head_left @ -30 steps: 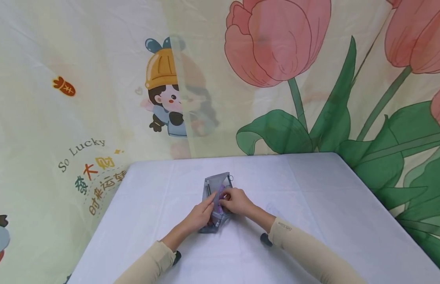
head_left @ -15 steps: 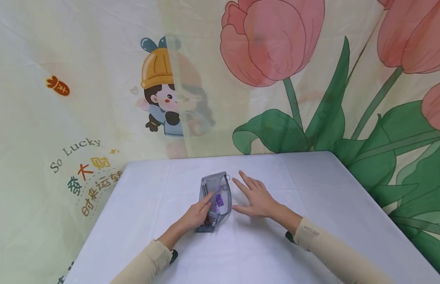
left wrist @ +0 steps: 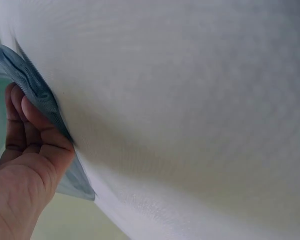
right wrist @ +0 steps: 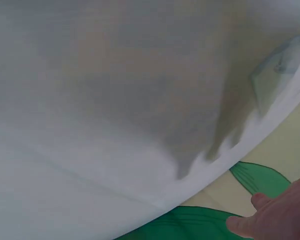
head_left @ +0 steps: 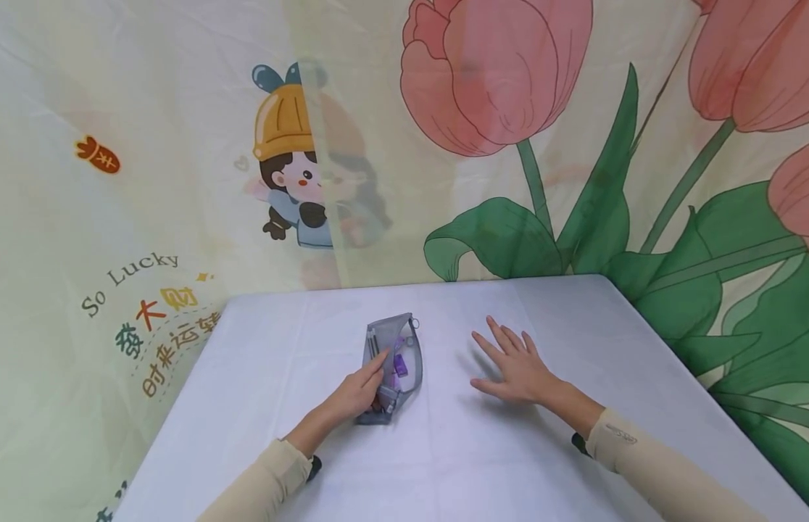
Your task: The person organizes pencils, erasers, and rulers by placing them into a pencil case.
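A grey see-through mesh pencil case (head_left: 388, 328) lies at the middle of the table, its zipped mouth gaping on the right side. Inside it show a small purple item (head_left: 401, 365) and some slim pens (head_left: 373, 342). My left hand (head_left: 352, 395) grips the case's left side, thumb on top. In the left wrist view, the fingers of that left hand (left wrist: 27, 165) curl against the mesh edge (left wrist: 40, 92). My right hand (head_left: 518, 370) is held over the table to the right of the case, fingers spread, holding nothing; part of it (right wrist: 280, 217) shows in the right wrist view.
The table under the case has a white cloth (head_left: 457, 464). Behind it hangs a printed curtain (head_left: 378, 268) with tulips and a cartoon figure, close to the table's far edge. A metal ring (head_left: 415, 323) hangs from the case's upper corner.
My right hand has come out of the case's mouth and moved away to the right, its fingers spreading. The purple item now shows inside. My left hand keeps its grip on the case.
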A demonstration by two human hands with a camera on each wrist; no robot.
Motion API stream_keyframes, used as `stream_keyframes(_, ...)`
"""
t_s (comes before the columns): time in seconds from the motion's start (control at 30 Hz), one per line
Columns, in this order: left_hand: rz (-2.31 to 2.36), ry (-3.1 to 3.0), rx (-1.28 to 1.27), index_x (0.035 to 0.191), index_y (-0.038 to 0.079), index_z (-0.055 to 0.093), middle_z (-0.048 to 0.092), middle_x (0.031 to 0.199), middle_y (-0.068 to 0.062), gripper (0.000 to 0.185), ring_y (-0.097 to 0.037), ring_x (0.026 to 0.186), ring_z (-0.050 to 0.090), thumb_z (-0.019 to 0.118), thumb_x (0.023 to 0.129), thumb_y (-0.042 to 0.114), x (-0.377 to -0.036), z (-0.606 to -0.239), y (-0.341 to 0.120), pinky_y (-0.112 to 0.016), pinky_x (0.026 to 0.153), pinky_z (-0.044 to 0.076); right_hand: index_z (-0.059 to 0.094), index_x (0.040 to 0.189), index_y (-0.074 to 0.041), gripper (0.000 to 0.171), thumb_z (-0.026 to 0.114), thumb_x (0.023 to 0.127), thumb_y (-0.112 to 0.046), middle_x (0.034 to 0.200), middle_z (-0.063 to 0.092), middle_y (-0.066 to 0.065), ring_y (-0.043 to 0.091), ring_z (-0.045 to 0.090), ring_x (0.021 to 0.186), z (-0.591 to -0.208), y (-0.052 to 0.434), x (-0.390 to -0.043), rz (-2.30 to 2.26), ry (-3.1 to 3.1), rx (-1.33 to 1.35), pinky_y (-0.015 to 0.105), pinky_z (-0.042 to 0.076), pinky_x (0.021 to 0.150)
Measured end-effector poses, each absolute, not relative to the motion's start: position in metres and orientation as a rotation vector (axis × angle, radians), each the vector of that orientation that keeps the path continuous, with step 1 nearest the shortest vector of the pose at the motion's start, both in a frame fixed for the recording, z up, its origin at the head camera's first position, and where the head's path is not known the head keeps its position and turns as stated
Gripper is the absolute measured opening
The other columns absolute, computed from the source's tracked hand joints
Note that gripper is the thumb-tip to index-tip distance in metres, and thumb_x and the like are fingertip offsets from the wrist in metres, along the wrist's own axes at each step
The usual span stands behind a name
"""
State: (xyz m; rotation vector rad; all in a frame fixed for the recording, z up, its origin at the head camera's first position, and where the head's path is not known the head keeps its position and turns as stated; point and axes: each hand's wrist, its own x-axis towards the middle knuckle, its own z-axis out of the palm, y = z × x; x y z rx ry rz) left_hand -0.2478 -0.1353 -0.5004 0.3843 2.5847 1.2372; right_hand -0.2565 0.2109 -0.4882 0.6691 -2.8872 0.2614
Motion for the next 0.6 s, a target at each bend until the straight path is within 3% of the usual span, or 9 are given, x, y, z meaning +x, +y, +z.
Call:
stream_keyframes(0.3,1.247,2.573,0.403,0.157,0.026,0.028,0.066,0.099,-0.021,0.050,-0.017,0.064,0.061,0.036,0.107,0.024,-0.250,-0.499,-0.133,-0.032,0.057,0.051,0.033,0.156,-0.023,0.086,0.058,0.086,-0.068,0.166,0.011,0.016,0.045,0.027,0.144,-0.490,0.237,-0.251,0.281,-2.921,0.592,0.076,0.015,0.109)
stream_keyframes(0.6,1.237,2.574,0.415,0.157,0.026,0.028,0.066,0.094,-0.019,0.051,-0.016,0.063,0.060,0.037,0.107,0.022,-0.253,-0.501,-0.132,-0.031,0.057,0.051,0.037,0.154,-0.019,0.082,0.059,0.088,-0.063,0.164,0.016,0.020,0.047,0.031,0.141,-0.487,0.259,-0.245,0.269,-2.905,0.553,0.077,0.017,0.107)
